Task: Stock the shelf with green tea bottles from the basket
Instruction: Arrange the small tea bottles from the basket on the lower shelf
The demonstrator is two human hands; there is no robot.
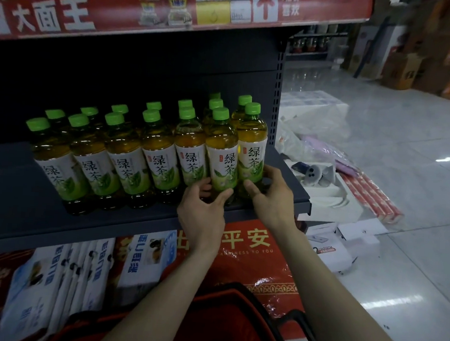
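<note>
- Red basket (234, 330) sits lowest and closest, black handle up, between my forearms; I cannot tell what is inside it.
- Both arms reach up and forward from above the basket to the dark grey shelf (16, 209).
- Left hand (202, 216): curled round the lower part of the second-from-right bottle (224, 167) in the front row, thumb on its right side, fingers on its left. Grasping it.
- Right hand (272, 197): wrapped round the base of the end bottle (251, 156), thumb across the front under the label, fingers round the right side. Also grasping.
- Both held bottles stand upright on the shelf near its front edge, touching each other.
- Green tea bottles (128, 169): seven in the front row, running from mid-shelf to the right end, packed side by side, labels facing out, green caps on. A second row stands close behind; behind the right end a further cap shows.
- Left part of the shelf is bare board.
- Red price strip (176, 10) with white characters runs along the shelf above.
- Below the shelf: white-and-blue packs (78, 266) leaning in a row, and a red packet (251, 241) with gold characters beside them.
- Right of the unit, on the pale tiled floor (419, 157): white boxes (346, 248), loose plastic wrap, red rolls (371, 196).
</note>
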